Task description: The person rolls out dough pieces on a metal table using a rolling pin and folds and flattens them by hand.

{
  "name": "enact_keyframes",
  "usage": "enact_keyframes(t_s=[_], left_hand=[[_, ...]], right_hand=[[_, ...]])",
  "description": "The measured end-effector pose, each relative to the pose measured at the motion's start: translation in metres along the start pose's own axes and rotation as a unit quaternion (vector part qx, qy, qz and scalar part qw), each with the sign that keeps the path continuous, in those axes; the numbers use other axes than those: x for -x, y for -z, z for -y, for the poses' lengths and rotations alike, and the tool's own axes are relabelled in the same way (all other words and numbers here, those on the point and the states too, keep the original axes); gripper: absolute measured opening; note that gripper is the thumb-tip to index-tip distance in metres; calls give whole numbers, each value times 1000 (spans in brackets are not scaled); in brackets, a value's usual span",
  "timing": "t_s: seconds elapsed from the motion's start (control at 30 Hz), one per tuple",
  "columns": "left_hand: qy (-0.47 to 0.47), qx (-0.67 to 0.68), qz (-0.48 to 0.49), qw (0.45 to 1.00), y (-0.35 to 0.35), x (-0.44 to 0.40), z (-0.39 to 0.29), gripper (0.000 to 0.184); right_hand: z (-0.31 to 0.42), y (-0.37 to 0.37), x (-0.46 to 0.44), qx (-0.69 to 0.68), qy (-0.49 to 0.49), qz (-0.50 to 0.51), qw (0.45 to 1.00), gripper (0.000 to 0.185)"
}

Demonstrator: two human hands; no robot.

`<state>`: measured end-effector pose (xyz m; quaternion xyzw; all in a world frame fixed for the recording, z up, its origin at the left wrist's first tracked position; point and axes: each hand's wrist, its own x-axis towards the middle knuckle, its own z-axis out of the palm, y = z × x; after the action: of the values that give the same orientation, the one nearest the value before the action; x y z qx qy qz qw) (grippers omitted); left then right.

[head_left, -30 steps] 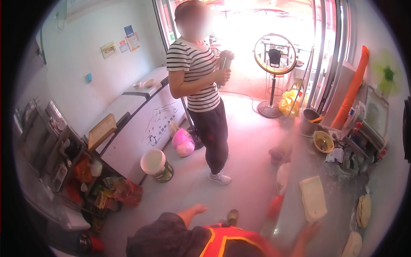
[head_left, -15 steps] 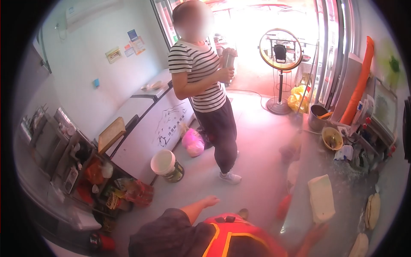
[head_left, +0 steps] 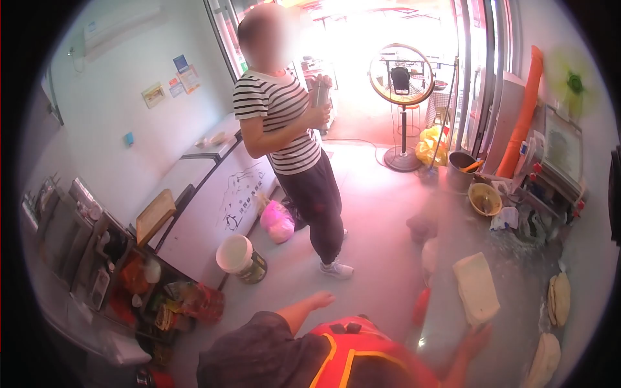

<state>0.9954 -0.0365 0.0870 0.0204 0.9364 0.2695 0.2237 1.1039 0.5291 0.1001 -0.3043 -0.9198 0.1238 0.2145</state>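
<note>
The grey desk (head_left: 514, 291) spreads from three to five o'clock in my view. The white chest freezer (head_left: 200, 226), with dark drawings and writing on its front, runs from eight to ten o'clock. Near twelve o'clock a person (head_left: 284, 129) in a striped top and dark trousers stands beside it, both hands around a greyish object (head_left: 320, 92). A round fan (head_left: 402, 79) on a stand is between one and two o'clock, in front of the bright doorway.

Between seven and eight o'clock, the pale bucket (head_left: 240, 258) sits on the floor near the freezer. The pale slab of dough (head_left: 477, 288) lies flat on the desk at four o'clock, longer than it is wide. Two groups of flat pale pieces (head_left: 559, 299) lie further right, near the wall. At three o'clock is the yellowish basin (head_left: 485, 198), with a metal pot (head_left: 461, 169) just beyond it.

My right hand (head_left: 476, 341) is at the slab's near end, between four and five o'clock; it is blurred, so I cannot tell how far its fingers are open or whether they grip the dough. My left hand (head_left: 320, 300), at six o'clock, is empty above the floor, fingers loosely extended.
</note>
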Motion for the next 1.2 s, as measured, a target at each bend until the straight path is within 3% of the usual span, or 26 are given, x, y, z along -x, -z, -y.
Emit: enact_keyframes(t_s=[0.2,0.3,0.4,0.5,0.6,0.7,0.93,1.1,1.2], left_hand=[[3,25,11,1000,-24,-14,10,41],[60,74,11,995,-30,1,18,41],[87,72,-6,994,-45,15,40,43],[122,12,37,992,-45,27,43,48],[122,-9,58,991,-37,37,34,51],[50,-70,20,996,-31,24,32,50],[18,40,-25,999,-6,22,-37,46],[28,91,-15,995,-36,-2,5,44],[46,23,-21,998,-44,-4,34,43]], right_hand=[[-2,-3,-1,-8,10,-9,1000,57],[0,-1,-1,-15,4,0,1000,57],[-3,0,-3,-15,11,2,1000,58],[-3,0,-4,-5,20,4,1000,58],[-2,0,0,-15,27,-5,1000,57],[-4,-6,2,-26,32,-20,999,57],[1,3,0,4,30,-2,1000,55],[5,8,-1,10,17,10,1000,54],[5,7,1,0,11,15,1000,54]])
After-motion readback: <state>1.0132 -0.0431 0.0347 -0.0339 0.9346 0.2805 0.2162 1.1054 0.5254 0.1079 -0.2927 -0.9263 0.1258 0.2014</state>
